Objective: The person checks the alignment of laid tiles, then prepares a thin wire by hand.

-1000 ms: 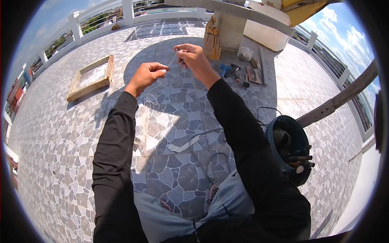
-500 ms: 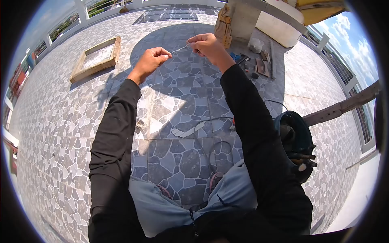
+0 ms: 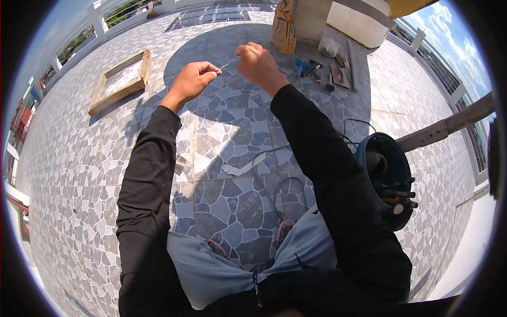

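Observation:
Both my hands are raised in front of me over the patterned tile floor (image 3: 232, 211). My left hand (image 3: 190, 83) is closed in a pinch, thumb against fingertips. My right hand (image 3: 257, 64) is also closed, its back toward me, with the fingertips mostly hidden. A thin pale string (image 3: 225, 65) shows in the short gap between them, running from the left fingertips toward the right hand. It is too fine to follow clearly against the tiles.
A dark green bucket (image 3: 361, 156) with tools stands by my right arm, near a wooden beam (image 3: 441, 136). Ahead are a paper sack (image 3: 284, 34), a clear plastic bag (image 3: 328, 47) and hand tools. A wooden frame (image 3: 119, 97) lies left. A pale strip (image 3: 244, 168) and cable lie near my feet.
My right hand has shifted slightly left, closer to the left hand, and turned so its back faces me more. The left hand stays pinched, and the view has shifted a little.

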`<move>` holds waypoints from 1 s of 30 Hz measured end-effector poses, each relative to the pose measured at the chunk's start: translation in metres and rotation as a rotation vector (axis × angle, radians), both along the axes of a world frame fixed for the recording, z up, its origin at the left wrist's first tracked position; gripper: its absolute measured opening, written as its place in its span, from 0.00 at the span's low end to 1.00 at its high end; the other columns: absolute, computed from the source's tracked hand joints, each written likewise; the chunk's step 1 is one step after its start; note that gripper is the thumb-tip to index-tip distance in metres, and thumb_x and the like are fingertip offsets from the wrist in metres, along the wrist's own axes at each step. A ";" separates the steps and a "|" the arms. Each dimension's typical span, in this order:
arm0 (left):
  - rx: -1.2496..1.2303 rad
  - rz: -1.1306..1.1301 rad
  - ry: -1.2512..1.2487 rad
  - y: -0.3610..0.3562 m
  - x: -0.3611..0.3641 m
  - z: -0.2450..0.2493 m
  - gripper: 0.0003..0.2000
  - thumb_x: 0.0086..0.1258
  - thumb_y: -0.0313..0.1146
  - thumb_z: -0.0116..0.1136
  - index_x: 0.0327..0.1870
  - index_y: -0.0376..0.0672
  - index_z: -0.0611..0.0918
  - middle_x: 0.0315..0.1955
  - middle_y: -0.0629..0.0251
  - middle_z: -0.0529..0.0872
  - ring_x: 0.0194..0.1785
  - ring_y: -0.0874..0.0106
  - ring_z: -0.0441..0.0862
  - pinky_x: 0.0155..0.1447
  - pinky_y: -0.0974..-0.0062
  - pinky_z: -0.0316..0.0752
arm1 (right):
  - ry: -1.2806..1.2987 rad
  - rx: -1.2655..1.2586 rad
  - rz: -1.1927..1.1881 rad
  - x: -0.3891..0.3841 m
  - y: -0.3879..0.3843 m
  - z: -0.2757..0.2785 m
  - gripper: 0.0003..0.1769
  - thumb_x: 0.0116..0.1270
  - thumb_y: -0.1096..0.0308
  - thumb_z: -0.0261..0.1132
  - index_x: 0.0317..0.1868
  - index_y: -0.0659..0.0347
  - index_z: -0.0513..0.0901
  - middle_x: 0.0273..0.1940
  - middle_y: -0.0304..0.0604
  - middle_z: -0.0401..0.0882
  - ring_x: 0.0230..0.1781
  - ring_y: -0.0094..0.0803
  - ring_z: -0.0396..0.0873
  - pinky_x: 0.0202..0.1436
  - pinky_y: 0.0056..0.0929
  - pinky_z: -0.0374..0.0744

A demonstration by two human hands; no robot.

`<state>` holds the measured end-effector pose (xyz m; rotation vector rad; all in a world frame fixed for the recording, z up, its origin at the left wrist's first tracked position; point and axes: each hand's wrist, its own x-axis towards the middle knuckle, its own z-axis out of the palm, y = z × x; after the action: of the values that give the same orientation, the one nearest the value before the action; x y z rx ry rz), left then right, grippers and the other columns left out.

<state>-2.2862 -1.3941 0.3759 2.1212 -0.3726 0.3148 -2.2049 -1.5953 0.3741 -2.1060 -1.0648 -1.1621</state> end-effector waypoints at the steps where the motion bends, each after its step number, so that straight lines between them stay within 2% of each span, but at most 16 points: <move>1: -0.002 -0.002 0.003 0.000 -0.003 0.002 0.10 0.68 0.32 0.56 0.43 0.37 0.85 0.30 0.68 0.85 0.34 0.80 0.78 0.40 0.79 0.73 | 0.013 -0.033 -0.032 0.003 -0.001 -0.002 0.02 0.47 0.78 0.63 0.24 0.64 0.78 0.29 0.54 0.80 0.35 0.52 0.81 0.37 0.45 0.80; 3: 0.004 -0.036 0.241 0.003 -0.012 0.005 0.10 0.71 0.32 0.55 0.46 0.39 0.85 0.27 0.76 0.79 0.29 0.85 0.69 0.35 0.84 0.66 | 0.032 -0.068 -0.063 0.010 -0.008 -0.005 0.02 0.48 0.77 0.63 0.23 0.63 0.77 0.28 0.53 0.80 0.34 0.52 0.81 0.36 0.45 0.80; 5: 0.024 -0.030 0.274 0.016 -0.012 -0.006 0.10 0.71 0.32 0.54 0.46 0.40 0.85 0.25 0.77 0.77 0.27 0.85 0.68 0.32 0.84 0.64 | 0.188 -0.089 -0.292 0.020 -0.029 -0.008 0.01 0.51 0.75 0.63 0.26 0.62 0.80 0.32 0.55 0.82 0.37 0.53 0.82 0.38 0.45 0.81; 7: 0.058 -0.084 0.349 0.054 0.003 -0.039 0.10 0.72 0.33 0.55 0.45 0.41 0.85 0.23 0.78 0.76 0.25 0.85 0.67 0.28 0.86 0.60 | 0.503 -0.181 -0.447 0.021 -0.054 -0.014 0.06 0.54 0.73 0.64 0.32 0.64 0.83 0.38 0.58 0.83 0.42 0.54 0.83 0.43 0.45 0.82; 10: 0.136 -0.031 0.572 0.102 -0.011 -0.084 0.08 0.69 0.34 0.60 0.40 0.41 0.86 0.18 0.75 0.77 0.20 0.85 0.66 0.23 0.83 0.57 | 0.655 -0.270 -0.605 0.041 -0.101 -0.070 0.12 0.58 0.70 0.64 0.43 0.64 0.83 0.45 0.58 0.83 0.47 0.55 0.82 0.49 0.45 0.81; 12: 0.252 0.133 0.746 0.139 -0.028 -0.118 0.10 0.65 0.40 0.65 0.35 0.43 0.86 0.16 0.75 0.77 0.17 0.85 0.64 0.20 0.81 0.54 | 0.744 -0.339 -0.704 0.051 -0.142 -0.111 0.14 0.61 0.68 0.63 0.46 0.64 0.83 0.47 0.57 0.83 0.50 0.55 0.81 0.51 0.46 0.81; 14: 0.110 0.258 0.897 0.166 -0.061 -0.145 0.09 0.63 0.39 0.67 0.33 0.44 0.86 0.16 0.74 0.76 0.16 0.83 0.64 0.20 0.80 0.55 | 0.792 -0.341 -0.791 0.048 -0.182 -0.144 0.14 0.62 0.68 0.62 0.47 0.63 0.83 0.50 0.58 0.82 0.52 0.55 0.80 0.52 0.46 0.80; 16: 0.189 0.169 0.830 0.214 -0.083 -0.193 0.06 0.61 0.36 0.67 0.30 0.44 0.87 0.16 0.72 0.76 0.16 0.81 0.65 0.21 0.77 0.56 | 0.841 -0.323 -0.890 0.051 -0.220 -0.166 0.15 0.61 0.69 0.61 0.48 0.62 0.83 0.51 0.59 0.81 0.54 0.55 0.79 0.53 0.46 0.80; 18: 0.231 0.267 0.866 0.238 -0.108 -0.203 0.05 0.58 0.35 0.67 0.28 0.44 0.87 0.16 0.71 0.77 0.18 0.79 0.68 0.22 0.75 0.58 | 0.885 -0.330 -0.951 0.056 -0.250 -0.174 0.15 0.61 0.69 0.61 0.49 0.61 0.83 0.52 0.59 0.81 0.55 0.54 0.78 0.54 0.46 0.79; 20: 0.053 0.493 0.960 0.250 -0.132 -0.199 0.08 0.56 0.37 0.69 0.27 0.42 0.87 0.17 0.70 0.78 0.20 0.79 0.70 0.24 0.75 0.60 | 0.898 -0.342 -0.953 0.056 -0.268 -0.178 0.15 0.61 0.69 0.60 0.49 0.60 0.83 0.52 0.58 0.81 0.56 0.54 0.78 0.55 0.46 0.79; 21: 0.095 0.538 0.901 0.269 -0.135 -0.211 0.11 0.54 0.40 0.71 0.28 0.41 0.87 0.19 0.67 0.81 0.23 0.74 0.73 0.29 0.73 0.66 | 0.847 -0.334 -0.949 0.055 -0.275 -0.182 0.14 0.61 0.68 0.61 0.46 0.63 0.83 0.51 0.59 0.81 0.54 0.54 0.79 0.55 0.45 0.79; 22: 0.095 0.542 0.899 0.278 -0.141 -0.218 0.11 0.54 0.40 0.71 0.28 0.41 0.87 0.19 0.67 0.81 0.23 0.74 0.73 0.29 0.73 0.66 | 0.793 -0.320 -0.948 0.059 -0.282 -0.184 0.14 0.60 0.67 0.63 0.44 0.65 0.82 0.51 0.59 0.81 0.53 0.54 0.79 0.55 0.44 0.78; 24: 0.154 0.718 0.687 0.284 -0.147 -0.225 0.13 0.53 0.40 0.72 0.29 0.39 0.87 0.22 0.63 0.84 0.28 0.69 0.80 0.38 0.69 0.73 | 0.765 -0.304 -0.954 0.064 -0.285 -0.186 0.14 0.60 0.67 0.63 0.44 0.65 0.82 0.51 0.58 0.81 0.53 0.54 0.79 0.56 0.44 0.78; 26: 0.215 0.765 0.563 0.318 -0.136 -0.262 0.14 0.54 0.40 0.71 0.30 0.37 0.86 0.28 0.58 0.88 0.36 0.64 0.85 0.45 0.67 0.76 | 0.865 -0.271 -0.983 0.046 -0.266 -0.172 0.14 0.63 0.69 0.60 0.48 0.63 0.82 0.51 0.58 0.81 0.55 0.53 0.78 0.56 0.45 0.78; 28: 0.269 0.907 0.563 0.293 -0.135 -0.234 0.13 0.54 0.39 0.70 0.30 0.37 0.86 0.29 0.57 0.88 0.38 0.65 0.86 0.46 0.68 0.76 | 0.745 -0.256 -0.970 0.046 -0.255 -0.181 0.12 0.63 0.69 0.61 0.44 0.64 0.84 0.47 0.58 0.83 0.52 0.53 0.80 0.54 0.44 0.79; 30: 0.316 1.002 0.474 0.294 -0.129 -0.237 0.12 0.54 0.38 0.69 0.30 0.38 0.87 0.29 0.57 0.88 0.37 0.65 0.86 0.45 0.69 0.76 | 0.702 -0.208 -0.975 0.048 -0.245 -0.179 0.11 0.63 0.69 0.61 0.42 0.64 0.85 0.45 0.57 0.83 0.50 0.53 0.81 0.53 0.44 0.80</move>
<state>-2.4151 -1.1003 0.1394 2.4546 1.0067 0.3047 -2.1571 -1.8400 0.1947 -2.9575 0.2274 -0.5207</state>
